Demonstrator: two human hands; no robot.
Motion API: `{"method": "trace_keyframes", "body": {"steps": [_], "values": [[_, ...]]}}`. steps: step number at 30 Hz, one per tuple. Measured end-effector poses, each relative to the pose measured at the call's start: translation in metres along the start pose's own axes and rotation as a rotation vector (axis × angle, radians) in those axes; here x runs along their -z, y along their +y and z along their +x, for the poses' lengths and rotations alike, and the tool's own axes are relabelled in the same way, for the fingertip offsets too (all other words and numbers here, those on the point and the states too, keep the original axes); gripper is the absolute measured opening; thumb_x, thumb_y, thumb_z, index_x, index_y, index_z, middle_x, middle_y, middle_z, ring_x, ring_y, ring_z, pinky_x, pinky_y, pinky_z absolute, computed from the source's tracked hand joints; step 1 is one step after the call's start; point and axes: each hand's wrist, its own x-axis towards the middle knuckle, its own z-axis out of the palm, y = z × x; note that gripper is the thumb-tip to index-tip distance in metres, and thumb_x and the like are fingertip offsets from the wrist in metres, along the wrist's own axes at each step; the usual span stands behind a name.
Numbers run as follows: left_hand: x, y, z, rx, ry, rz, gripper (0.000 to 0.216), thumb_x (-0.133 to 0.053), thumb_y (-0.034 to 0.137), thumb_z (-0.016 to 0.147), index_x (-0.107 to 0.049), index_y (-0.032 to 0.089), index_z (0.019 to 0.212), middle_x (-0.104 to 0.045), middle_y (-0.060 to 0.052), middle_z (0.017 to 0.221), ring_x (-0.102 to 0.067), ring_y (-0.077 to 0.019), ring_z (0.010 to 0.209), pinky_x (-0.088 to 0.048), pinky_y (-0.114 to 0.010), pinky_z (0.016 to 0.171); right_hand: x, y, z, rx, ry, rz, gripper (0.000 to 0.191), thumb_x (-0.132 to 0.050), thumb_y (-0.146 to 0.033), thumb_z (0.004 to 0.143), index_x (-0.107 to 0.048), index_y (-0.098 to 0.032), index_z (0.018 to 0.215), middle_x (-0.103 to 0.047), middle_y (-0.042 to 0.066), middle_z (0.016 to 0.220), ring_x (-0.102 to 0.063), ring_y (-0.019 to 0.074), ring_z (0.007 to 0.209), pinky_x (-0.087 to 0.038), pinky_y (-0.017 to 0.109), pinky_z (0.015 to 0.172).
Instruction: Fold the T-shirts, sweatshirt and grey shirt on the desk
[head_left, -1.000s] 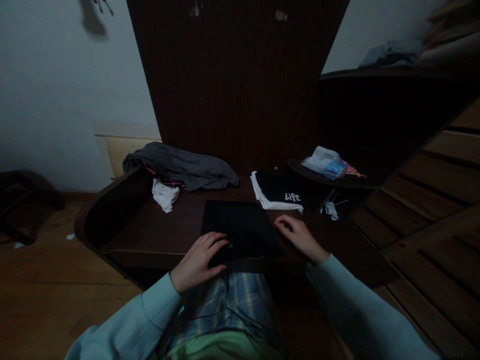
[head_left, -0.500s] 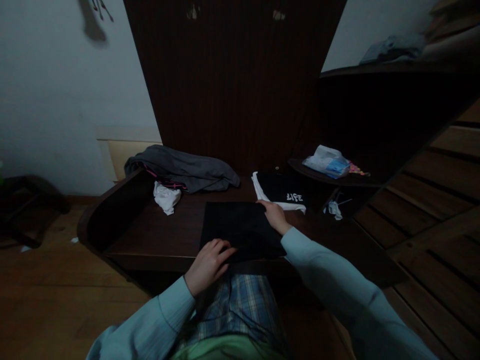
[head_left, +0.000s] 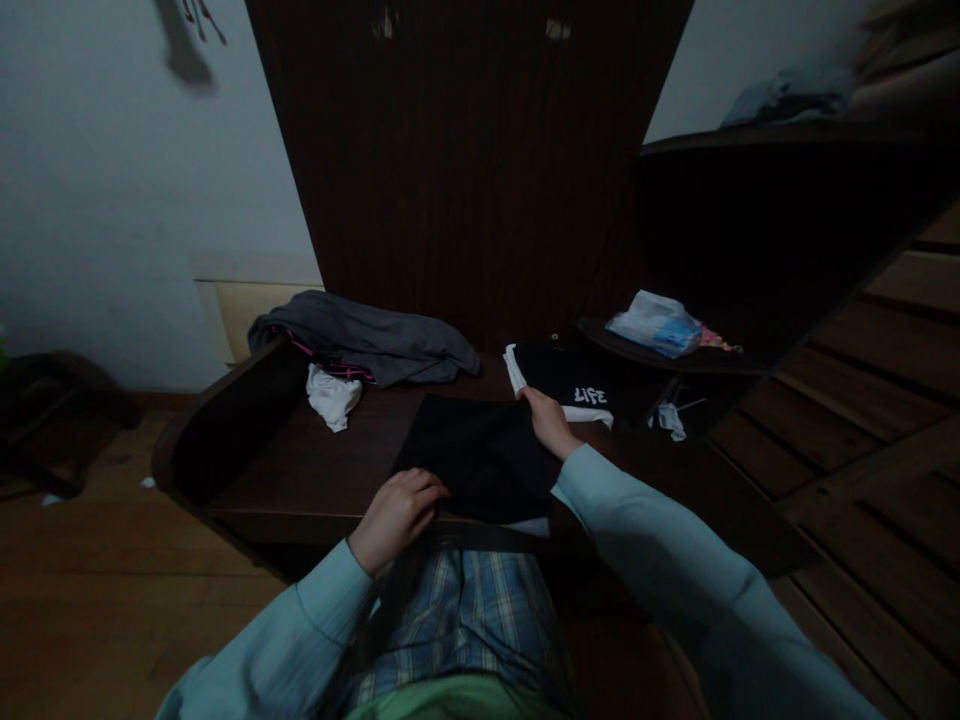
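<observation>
gripping folded black garment point(head_left: 480, 460) at far right corner with right hand point(head_left: 550, 424); touching near left edge with left hand point(head_left: 399, 508), unclear whether pinching; best to tension both evenly.

Single head-worn view, facing forward and down, near the wooden bench point(head_left: 307, 470)

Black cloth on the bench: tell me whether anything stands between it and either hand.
Nothing visible does. The left hand is on the near left part of the black cloth, the right hand at its far right corner. The lettered garment lies beyond the right hand, not between.
</observation>
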Motion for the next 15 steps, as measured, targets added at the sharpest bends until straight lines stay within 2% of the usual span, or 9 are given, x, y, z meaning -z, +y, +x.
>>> {"method": "trace_keyframes", "body": {"steps": [5,8,11,13,15], "values": [[0.019,-0.054,0.015,0.062,0.078,0.04,0.031,-0.042,0.004,0.07,-0.062,0.021,0.086,-0.063,-0.003,0.095,-0.054,-0.0194,0.094,-0.039,-0.037,0.086,0.018,-0.014,-0.034,0.049,-0.045,-0.139,0.031,-0.04,-0.002,0.058,-0.047,-0.019,0.083,-0.051,0.004,0.087,-0.052,0.0174,0.075,-0.038,0.026,0.063],[0.024,-0.069,0.022,0.151,0.229,0.068,0.036,-0.04,0.005,0.071,-0.06,0.019,0.096,-0.058,-0.007,0.108,-0.049,-0.0221,0.105,-0.037,-0.042,0.091,0.025,-0.026,-0.062,0.066,-0.124,-0.211,0.027,-0.044,-0.006,0.062,-0.047,-0.02,0.084,-0.05,0.004,0.09,-0.053,0.0176,0.076,-0.04,0.027,0.064],[0.022,-0.047,0.019,0.183,0.364,0.004,0.042,-0.037,0.007,0.075,-0.05,0.017,0.114,-0.053,-0.009,0.115,-0.046,-0.0208,0.109,-0.037,-0.041,0.094,0.029,-0.036,-0.086,0.092,-0.204,-0.205,0.024,-0.047,-0.01,0.066,-0.049,-0.02,0.087,-0.052,0.004,0.091,-0.054,0.0173,0.078,-0.042,0.028,0.068],[0.018,-0.017,0.013,0.075,0.284,-0.066,0.037,-0.04,0.015,0.08,-0.047,0.019,0.116,-0.053,-0.008,0.114,-0.046,-0.0194,0.107,-0.038,-0.037,0.093,0.03,-0.042,-0.097,0.116,-0.223,-0.178,0.023,-0.049,-0.011,0.067,-0.051,-0.02,0.088,-0.054,0.004,0.091,-0.054,0.0176,0.082,-0.044,0.029,0.071],[0.013,0.01,0.007,-0.101,0.114,-0.068,0.032,-0.046,0.022,0.08,-0.05,0.021,0.112,-0.053,-0.007,0.115,-0.045,-0.0196,0.107,-0.038,-0.034,0.092,0.029,-0.051,-0.106,0.133,-0.223,-0.156,0.022,-0.051,-0.011,0.067,-0.053,-0.02,0.087,-0.056,0.005,0.088,-0.054,0.0188,0.083,-0.045,0.03,0.072]]}}
